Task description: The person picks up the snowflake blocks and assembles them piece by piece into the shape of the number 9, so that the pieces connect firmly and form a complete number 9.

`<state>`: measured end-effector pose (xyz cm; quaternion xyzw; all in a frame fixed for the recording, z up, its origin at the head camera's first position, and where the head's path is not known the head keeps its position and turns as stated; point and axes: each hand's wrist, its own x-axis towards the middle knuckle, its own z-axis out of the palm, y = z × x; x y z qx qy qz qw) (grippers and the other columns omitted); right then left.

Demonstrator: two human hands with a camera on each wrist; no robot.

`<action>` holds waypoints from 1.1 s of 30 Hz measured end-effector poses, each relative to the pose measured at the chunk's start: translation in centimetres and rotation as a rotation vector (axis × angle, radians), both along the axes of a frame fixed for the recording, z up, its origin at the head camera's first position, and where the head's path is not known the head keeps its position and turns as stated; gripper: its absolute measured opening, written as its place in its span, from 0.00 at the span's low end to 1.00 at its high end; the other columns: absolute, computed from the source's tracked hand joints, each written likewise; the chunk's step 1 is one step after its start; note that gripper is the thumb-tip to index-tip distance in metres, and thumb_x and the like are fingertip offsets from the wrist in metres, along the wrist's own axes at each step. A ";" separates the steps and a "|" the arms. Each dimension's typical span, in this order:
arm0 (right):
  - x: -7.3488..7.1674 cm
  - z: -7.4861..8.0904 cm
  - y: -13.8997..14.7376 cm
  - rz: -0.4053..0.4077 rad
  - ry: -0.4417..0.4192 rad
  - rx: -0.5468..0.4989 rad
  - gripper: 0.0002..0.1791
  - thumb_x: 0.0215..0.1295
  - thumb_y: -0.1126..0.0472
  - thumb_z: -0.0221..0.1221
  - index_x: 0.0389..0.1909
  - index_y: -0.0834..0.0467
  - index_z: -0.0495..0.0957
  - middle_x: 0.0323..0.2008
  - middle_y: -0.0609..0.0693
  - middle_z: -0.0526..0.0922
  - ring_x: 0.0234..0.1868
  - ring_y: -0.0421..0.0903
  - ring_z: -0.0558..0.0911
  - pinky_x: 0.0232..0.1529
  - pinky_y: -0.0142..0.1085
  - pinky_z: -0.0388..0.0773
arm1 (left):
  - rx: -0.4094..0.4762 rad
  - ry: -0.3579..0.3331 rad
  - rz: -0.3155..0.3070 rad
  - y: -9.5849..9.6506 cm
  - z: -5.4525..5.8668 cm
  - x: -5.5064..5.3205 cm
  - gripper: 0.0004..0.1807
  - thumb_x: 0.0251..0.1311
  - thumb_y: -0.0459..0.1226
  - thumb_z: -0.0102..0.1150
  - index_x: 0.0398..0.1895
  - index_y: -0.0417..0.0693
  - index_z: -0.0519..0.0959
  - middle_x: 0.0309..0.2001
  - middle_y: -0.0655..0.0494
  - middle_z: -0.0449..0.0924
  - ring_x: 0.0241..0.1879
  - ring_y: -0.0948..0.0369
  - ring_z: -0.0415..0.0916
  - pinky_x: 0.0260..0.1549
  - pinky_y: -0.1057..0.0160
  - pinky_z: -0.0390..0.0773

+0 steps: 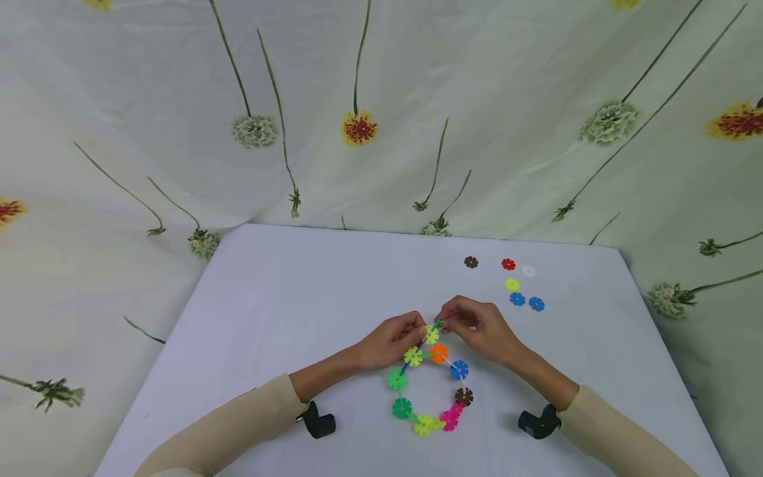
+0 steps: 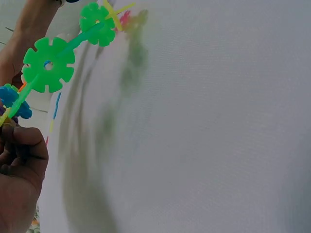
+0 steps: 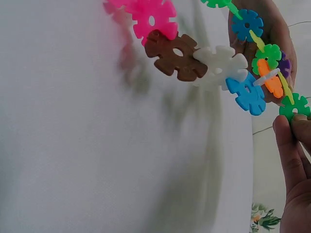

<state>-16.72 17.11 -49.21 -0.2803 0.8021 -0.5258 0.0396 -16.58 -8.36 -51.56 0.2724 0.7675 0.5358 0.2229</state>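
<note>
Though part-hidden, disc (image 1: 432, 334) seemingly in hand (image 1: 390, 341)

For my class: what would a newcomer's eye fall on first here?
Probably the ring of bright notched discs, low in the head view, on the pale tabletop. At its far side, the right grip pinches a green disc beside the left grip. Six loose discs lie farther back to the right.
</note>
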 end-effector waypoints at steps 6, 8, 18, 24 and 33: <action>0.0 0.0 -0.1 0.012 -0.011 -0.023 0.08 0.72 0.69 0.67 0.48 0.57 0.84 0.41 0.53 0.91 0.40 0.47 0.92 0.47 0.30 0.88 | -0.021 0.045 0.021 0.3 0.9 -0.3 0.12 0.84 0.39 0.46 0.42 0.43 0.77 0.32 0.54 0.73 0.32 0.66 0.70 0.38 0.71 0.72; 0.1 0.0 -0.1 0.021 -0.013 -0.028 0.08 0.72 0.69 0.67 0.48 0.57 0.84 0.42 0.53 0.91 0.40 0.49 0.92 0.48 0.30 0.88 | -0.023 0.060 0.015 0.3 1.1 -0.4 0.12 0.84 0.38 0.46 0.41 0.43 0.77 0.31 0.55 0.71 0.33 0.65 0.70 0.38 0.70 0.71; -0.6 -0.2 0.4 -0.015 0.025 0.040 0.17 0.71 0.69 0.67 0.58 0.56 0.81 0.53 0.59 0.89 0.50 0.54 0.93 0.54 0.31 0.87 | -0.029 0.076 0.001 -0.2 1.3 -0.8 0.13 0.84 0.38 0.45 0.40 0.44 0.76 0.30 0.58 0.69 0.32 0.68 0.69 0.39 0.70 0.69; -4.3 -1.5 2.4 -0.143 0.008 0.245 0.12 0.73 0.64 0.67 0.55 0.57 0.84 0.52 0.52 0.90 0.51 0.49 0.89 0.53 0.35 0.86 | -0.018 0.051 -0.003 -0.6 1.1 -0.6 0.14 0.85 0.39 0.44 0.41 0.44 0.76 0.31 0.58 0.69 0.33 0.66 0.69 0.39 0.69 0.70; -11.1 -2.4 4.6 -0.386 -0.018 0.473 0.17 0.77 0.58 0.61 0.59 0.64 0.80 0.55 0.62 0.84 0.54 0.60 0.84 0.59 0.55 0.81 | -0.026 0.049 -0.006 -0.9 1.0 -0.4 0.14 0.85 0.39 0.43 0.42 0.43 0.76 0.32 0.58 0.69 0.33 0.67 0.68 0.39 0.69 0.70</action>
